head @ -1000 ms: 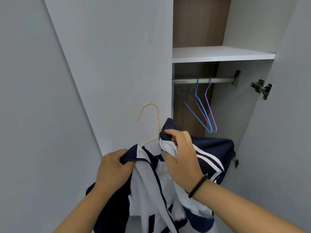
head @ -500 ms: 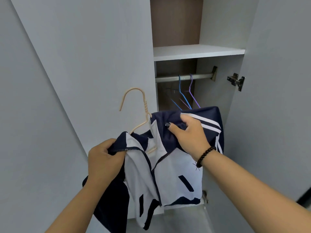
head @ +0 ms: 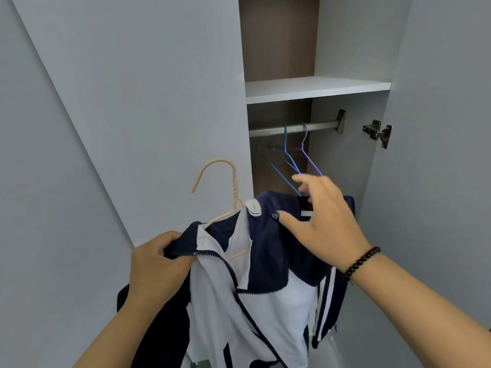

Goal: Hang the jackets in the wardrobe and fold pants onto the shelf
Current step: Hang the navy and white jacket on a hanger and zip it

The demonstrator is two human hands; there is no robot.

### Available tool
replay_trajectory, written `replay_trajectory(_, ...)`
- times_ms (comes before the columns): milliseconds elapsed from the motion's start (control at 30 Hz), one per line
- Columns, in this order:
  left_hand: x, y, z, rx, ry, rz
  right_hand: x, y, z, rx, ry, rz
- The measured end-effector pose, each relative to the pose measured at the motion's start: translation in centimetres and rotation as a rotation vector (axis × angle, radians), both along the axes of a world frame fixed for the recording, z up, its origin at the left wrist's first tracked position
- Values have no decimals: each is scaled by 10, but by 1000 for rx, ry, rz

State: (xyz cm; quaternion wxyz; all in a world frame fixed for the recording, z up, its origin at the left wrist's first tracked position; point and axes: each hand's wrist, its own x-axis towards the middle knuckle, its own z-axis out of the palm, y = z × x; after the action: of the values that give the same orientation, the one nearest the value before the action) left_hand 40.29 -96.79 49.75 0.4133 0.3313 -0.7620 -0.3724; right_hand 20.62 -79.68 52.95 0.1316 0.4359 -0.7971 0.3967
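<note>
Jacket (head: 265,261) on hanger (head: 231,187) | left hand (head: 156,272) grips zipper edge | right hand (head: 318,221) spread (touching shoulder)

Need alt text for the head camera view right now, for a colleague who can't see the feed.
Two hands hold a navy-and-white jacket on a beige hanger before an open wardrobe: the left hand grips its zipper edge, the right hand rests open on its shoulder. Behind, blue and purple hangers hang on the rail under a shelf.
</note>
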Motion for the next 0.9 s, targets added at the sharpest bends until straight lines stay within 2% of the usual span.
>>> replay_trajectory(67,-5,2,2,-37,-2,-25,-11,-6,6,142,177,74)
replay_trajectory(167,-19,1,3,-70,-14,-79,-22,-5,3,295,166,255)
replay_trajectory(267,-40,5,-2,-123,-84,-170,-26,3,-9,311,281,275)
replay_trajectory(333,-59,12,-5,-166,-144,-229,-33,9,-19,312,290,302)
replay_trajectory(400,-84,23,-3,-299,-208,-289,-47,16,-27,319,226,320)
replay_trajectory(467,-109,36,2,-551,-231,-282,-63,22,-28,320,165,320)
replay_trajectory(567,-147,55,5,-867,-13,-173,-92,34,-20,235,88,291)
replay_trajectory(667,-173,68,-1,-976,216,-135,-121,43,-16,140,-3,240)
replay_trajectory(733,-188,80,-15,-976,221,-158,-141,44,-18,62,-120,188)
replay_trajectory(800,-206,88,-37,-891,160,-189,-162,42,-22,15,-211,121)
replay_trajectory(833,-215,88,-48,-817,121,-205,-171,40,-25,13,-245,93)
replay_trajectory(900,-235,83,-61,-549,56,-225,-186,36,-32,21,-290,50)
